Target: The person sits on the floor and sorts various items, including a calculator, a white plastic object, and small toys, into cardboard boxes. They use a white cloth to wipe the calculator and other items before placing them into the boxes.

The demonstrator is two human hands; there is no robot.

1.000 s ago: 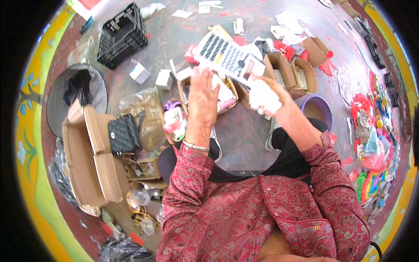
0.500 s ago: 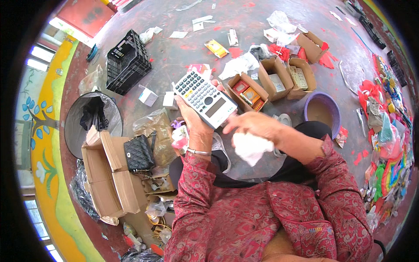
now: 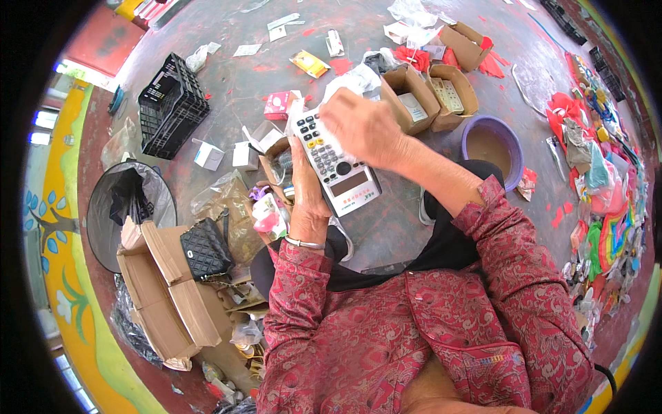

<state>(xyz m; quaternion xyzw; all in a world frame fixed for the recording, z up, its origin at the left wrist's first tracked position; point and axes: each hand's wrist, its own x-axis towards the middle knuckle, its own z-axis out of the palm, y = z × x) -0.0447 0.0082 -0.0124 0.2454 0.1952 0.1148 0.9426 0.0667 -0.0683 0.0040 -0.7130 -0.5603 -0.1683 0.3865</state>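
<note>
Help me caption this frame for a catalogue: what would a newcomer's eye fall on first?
First, the white calculator at the centre, held up by the left hand while the right hand lies across its upper keys with something white beneath the fingers. Next, the red patterned sleeves filling the lower half. Around them, a littered floor: a black crate at upper left, open cardboard boxes and a purple bowl at upper right.

A cluttered sorting workshop floor: open cardboard boxes [image 3: 441, 96], a black crate [image 3: 169, 107], scattered packaging scraps [image 3: 600, 186].
</note>
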